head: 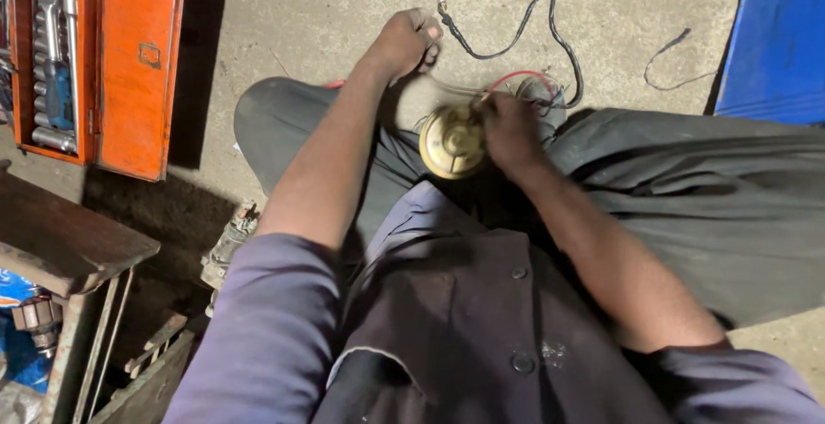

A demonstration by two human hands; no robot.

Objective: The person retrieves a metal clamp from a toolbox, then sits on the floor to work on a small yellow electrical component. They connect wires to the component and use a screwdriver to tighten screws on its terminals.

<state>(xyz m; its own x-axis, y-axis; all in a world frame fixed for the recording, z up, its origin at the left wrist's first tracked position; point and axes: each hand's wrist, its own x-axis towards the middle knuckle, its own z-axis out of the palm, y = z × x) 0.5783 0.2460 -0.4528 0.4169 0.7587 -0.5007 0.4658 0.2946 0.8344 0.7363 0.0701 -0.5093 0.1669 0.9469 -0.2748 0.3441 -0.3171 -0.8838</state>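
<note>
Gripping the round brass-coloured horn (453, 141) in my lap, my right hand (509, 128) had its fingers clenched on its rim; wires (550, 20) trailed far onto the floor (275, 20), unattached. My left hand (404, 42) pinched a wire end, the orange toolbox (137, 63) open at left.

Orange socket toolbox (137, 63), blue panel (778, 37), metal stool (60, 244).

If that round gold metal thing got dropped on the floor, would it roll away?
The round brass-coloured metal disc might roll if it landed on edge, being circular. It looks like metal, so probably heavy for its size. The right hand touches it; attached thin wires would likely stop it.
</note>
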